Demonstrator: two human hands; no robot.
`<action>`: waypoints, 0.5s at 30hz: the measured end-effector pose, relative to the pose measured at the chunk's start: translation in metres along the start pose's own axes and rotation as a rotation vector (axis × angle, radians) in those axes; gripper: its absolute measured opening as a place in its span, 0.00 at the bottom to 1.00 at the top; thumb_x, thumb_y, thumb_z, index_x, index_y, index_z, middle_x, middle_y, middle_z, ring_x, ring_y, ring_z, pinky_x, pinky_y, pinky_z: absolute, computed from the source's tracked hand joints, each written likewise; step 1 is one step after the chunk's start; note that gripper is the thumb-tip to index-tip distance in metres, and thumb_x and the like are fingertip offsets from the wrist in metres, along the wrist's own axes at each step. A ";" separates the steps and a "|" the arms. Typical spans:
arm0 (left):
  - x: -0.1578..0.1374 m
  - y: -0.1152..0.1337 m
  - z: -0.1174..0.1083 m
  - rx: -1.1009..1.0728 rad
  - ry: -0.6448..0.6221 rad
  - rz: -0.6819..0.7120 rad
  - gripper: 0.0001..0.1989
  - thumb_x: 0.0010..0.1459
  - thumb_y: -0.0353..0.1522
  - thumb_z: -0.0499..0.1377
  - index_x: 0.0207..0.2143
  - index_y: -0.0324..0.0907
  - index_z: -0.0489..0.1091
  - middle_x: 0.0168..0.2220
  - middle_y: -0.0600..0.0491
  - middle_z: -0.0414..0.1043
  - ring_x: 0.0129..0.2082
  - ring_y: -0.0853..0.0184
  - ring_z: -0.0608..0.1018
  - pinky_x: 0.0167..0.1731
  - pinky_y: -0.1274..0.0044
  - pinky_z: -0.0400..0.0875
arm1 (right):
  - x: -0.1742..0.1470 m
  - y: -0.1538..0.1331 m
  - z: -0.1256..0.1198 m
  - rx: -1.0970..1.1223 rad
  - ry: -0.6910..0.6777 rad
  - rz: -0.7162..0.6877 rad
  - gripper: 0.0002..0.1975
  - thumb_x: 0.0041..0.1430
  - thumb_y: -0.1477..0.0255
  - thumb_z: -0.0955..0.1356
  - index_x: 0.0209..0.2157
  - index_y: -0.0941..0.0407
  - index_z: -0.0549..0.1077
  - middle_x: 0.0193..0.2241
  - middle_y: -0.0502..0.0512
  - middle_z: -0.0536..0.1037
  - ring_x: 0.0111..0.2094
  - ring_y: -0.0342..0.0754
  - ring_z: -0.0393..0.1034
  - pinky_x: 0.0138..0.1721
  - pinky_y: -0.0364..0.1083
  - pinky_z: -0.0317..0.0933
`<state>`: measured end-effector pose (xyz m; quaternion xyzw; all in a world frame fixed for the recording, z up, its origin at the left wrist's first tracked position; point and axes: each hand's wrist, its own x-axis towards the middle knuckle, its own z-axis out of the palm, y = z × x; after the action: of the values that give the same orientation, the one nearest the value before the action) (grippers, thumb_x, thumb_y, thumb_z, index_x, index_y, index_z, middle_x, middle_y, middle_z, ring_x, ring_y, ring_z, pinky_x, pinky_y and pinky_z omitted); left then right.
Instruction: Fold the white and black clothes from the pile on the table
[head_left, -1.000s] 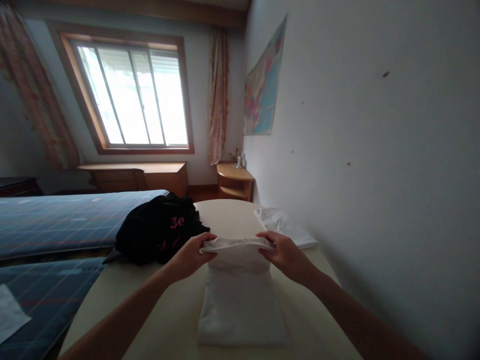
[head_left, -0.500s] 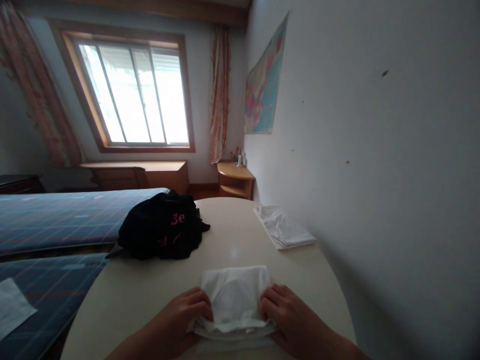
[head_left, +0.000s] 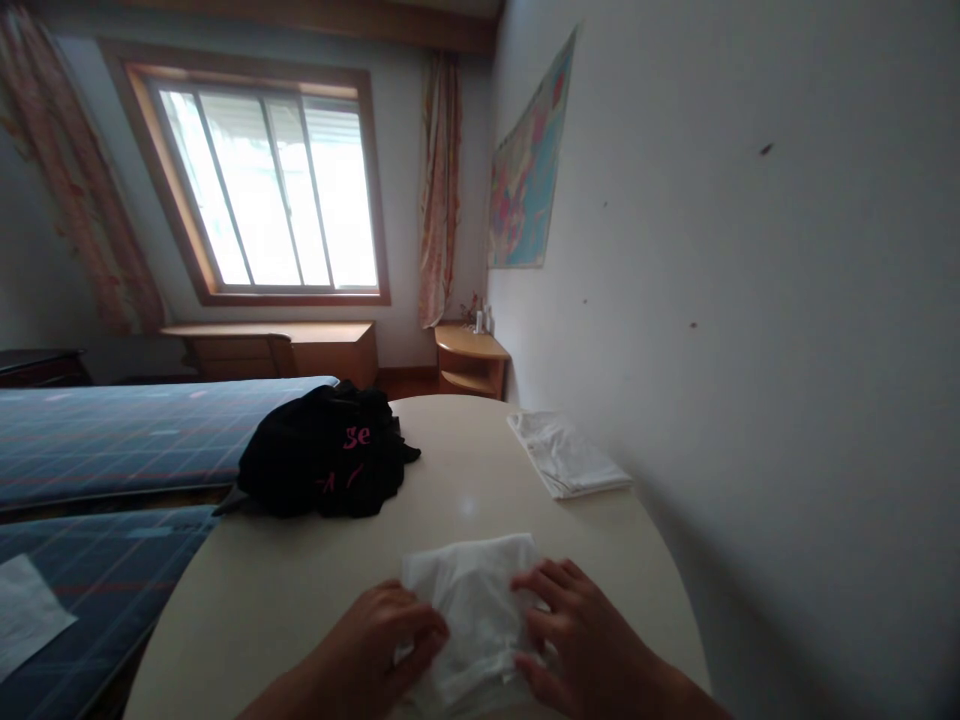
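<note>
At the table's [head_left: 300, 590] near edge, left hand [head_left: 375, 650] and right hand [head_left: 581, 640] press flat, fingers spread, on the folded white cloth [head_left: 472, 590], seemingly smoothing the fold, which calls next for even pressure outward.

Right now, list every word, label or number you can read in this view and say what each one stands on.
"se" in pink letters, on the black garment heaped on the table; the pink marks below it are too broken to read.
Wall map: any print is too small and blurred to read.
Nothing readable on the white cloth under both hands.
</note>
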<state>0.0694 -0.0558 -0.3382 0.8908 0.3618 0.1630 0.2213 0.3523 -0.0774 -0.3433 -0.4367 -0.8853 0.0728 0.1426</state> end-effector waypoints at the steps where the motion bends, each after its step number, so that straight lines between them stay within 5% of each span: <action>1: 0.007 -0.001 0.003 -0.003 0.082 -0.046 0.14 0.67 0.37 0.49 0.39 0.49 0.76 0.33 0.51 0.79 0.35 0.63 0.79 0.43 0.70 0.71 | 0.009 -0.005 -0.002 0.013 0.032 0.025 0.11 0.62 0.64 0.66 0.31 0.53 0.77 0.52 0.57 0.76 0.53 0.55 0.67 0.57 0.55 0.56; 4: 0.029 -0.008 0.023 0.053 0.271 -0.134 0.17 0.66 0.35 0.49 0.52 0.46 0.72 0.52 0.47 0.75 0.52 0.59 0.75 0.55 0.67 0.68 | 0.038 -0.017 0.005 0.044 0.122 0.109 0.15 0.68 0.66 0.61 0.47 0.53 0.76 0.56 0.58 0.73 0.57 0.53 0.65 0.60 0.54 0.55; 7: 0.039 -0.021 0.052 0.200 0.219 -0.201 0.30 0.62 0.33 0.50 0.67 0.41 0.56 0.67 0.44 0.57 0.67 0.55 0.60 0.65 0.60 0.56 | 0.055 -0.018 0.026 0.068 0.064 0.145 0.26 0.69 0.60 0.60 0.65 0.51 0.61 0.66 0.56 0.62 0.67 0.55 0.51 0.67 0.58 0.42; 11: 0.033 -0.039 0.079 0.323 0.115 -0.215 0.31 0.67 0.39 0.47 0.70 0.42 0.48 0.71 0.46 0.45 0.70 0.52 0.51 0.67 0.55 0.47 | 0.053 -0.011 0.049 0.105 -0.032 0.191 0.30 0.68 0.53 0.58 0.68 0.47 0.55 0.68 0.53 0.56 0.69 0.57 0.46 0.69 0.60 0.36; 15: 0.029 -0.047 0.085 0.360 0.133 -0.204 0.32 0.68 0.40 0.47 0.71 0.45 0.45 0.71 0.46 0.44 0.70 0.52 0.49 0.66 0.54 0.47 | 0.046 -0.009 0.054 0.077 -0.003 0.245 0.31 0.67 0.50 0.59 0.67 0.43 0.56 0.69 0.52 0.56 0.70 0.59 0.44 0.69 0.63 0.33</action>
<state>0.1005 -0.0287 -0.4301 0.8620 0.4872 0.1308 0.0496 0.3017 -0.0470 -0.3836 -0.5357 -0.8219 0.1244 0.1482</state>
